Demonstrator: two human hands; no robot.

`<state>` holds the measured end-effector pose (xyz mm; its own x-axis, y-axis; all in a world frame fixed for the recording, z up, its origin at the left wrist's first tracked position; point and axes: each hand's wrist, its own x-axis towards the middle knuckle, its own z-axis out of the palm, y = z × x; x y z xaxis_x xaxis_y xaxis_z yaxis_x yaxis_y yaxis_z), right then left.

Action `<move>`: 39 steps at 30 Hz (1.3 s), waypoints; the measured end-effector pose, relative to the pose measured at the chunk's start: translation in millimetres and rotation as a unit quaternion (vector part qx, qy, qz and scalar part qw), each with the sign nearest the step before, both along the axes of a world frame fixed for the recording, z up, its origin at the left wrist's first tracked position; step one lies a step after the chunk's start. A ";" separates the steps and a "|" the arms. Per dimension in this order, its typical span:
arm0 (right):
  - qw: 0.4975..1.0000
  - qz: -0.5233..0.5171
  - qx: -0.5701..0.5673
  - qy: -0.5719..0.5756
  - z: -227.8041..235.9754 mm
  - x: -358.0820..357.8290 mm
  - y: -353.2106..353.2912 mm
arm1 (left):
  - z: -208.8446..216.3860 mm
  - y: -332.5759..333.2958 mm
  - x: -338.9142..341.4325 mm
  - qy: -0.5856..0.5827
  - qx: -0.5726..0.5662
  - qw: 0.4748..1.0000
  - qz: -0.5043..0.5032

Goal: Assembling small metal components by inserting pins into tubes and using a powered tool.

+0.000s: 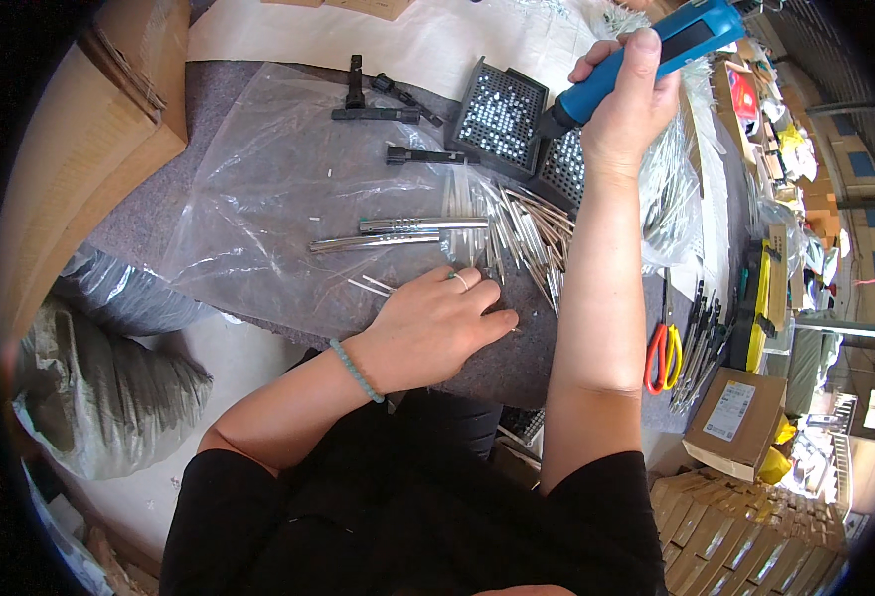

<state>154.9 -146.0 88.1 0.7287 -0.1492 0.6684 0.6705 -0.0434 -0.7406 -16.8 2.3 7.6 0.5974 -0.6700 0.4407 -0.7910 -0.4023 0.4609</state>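
Observation:
My right hand [636,104] is wrapped round a blue electric screwdriver [691,40]. Its dark nose points down at a black perforated tray [467,134] that holds many small shiny pieces. A second such tray [563,169] is partly behind my right wrist. My left hand [442,323] rests low over the grey table covering, fingers curled and close together; what they hold, if anything, is hidden. Just beyond it lie slim silver metal strips [417,226] and a loose heap of thin metal rods [532,233].
Several black bar-shaped parts [422,156] lie on a clear plastic sheet [268,179]. Red-and-yellow-handled scissors [662,360] and dark thin rods [698,348] are at the right. Cardboard boxes stand at the left [89,149] and right [738,422].

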 end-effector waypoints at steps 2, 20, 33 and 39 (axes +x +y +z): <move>1.000 -0.008 0.006 0.006 -1.9 -0.9 2.5 | 1.8 0.4 -0.6 0.005 -0.001 1.000 -0.001; 1.000 -0.013 0.022 0.001 -12.0 5.0 -0.9 | 0.1 0.1 0.7 0.005 0.011 1.000 0.000; 0.999 0.028 -0.016 -0.002 -14.1 1.0 2.5 | 2.3 0.7 -1.0 0.011 0.017 1.000 0.000; 0.999 0.020 0.022 0.016 -9.0 -6.8 -1.0 | 3.3 1.2 -4.6 0.018 0.022 1.000 -0.001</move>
<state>148.2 -146.9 79.1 0.7550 -0.1492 0.6386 0.6476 0.0160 -0.7618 -21.3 3.5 10.9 0.6114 -0.6892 0.3890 -0.7748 -0.4214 0.4712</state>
